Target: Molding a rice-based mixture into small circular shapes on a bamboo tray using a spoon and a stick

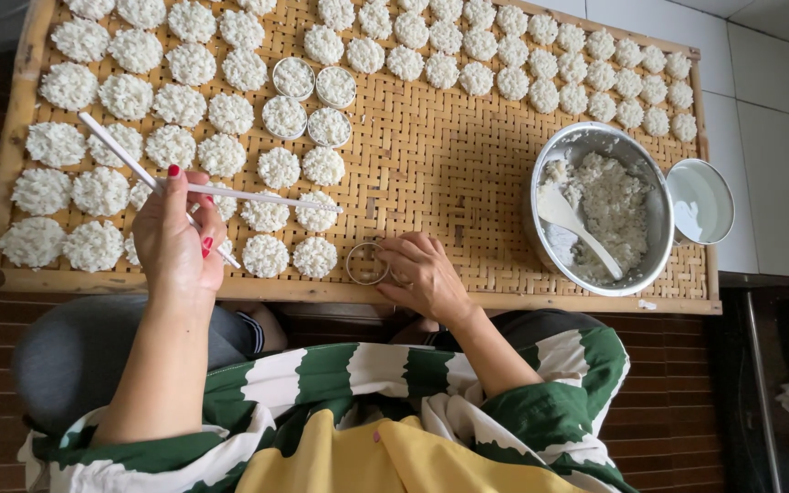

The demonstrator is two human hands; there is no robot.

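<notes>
My left hand (173, 239) grips a pair of white chopsticks (230, 194) above the round rice cakes (265, 256) at the tray's near left. My right hand (424, 274) rests on the woven bamboo tray (440, 155) near its front edge, its fingers on an empty metal ring mould (366, 263). Several ring moulds filled with rice (308, 100) sit further back on the tray.
A metal bowl of rice mixture (604, 205) with a white spoon (570, 222) stands at the tray's right. A small bowl of water (700, 201) is beside it. Rows of rice cakes (577, 64) cover the far and left parts. White tiled floor lies right.
</notes>
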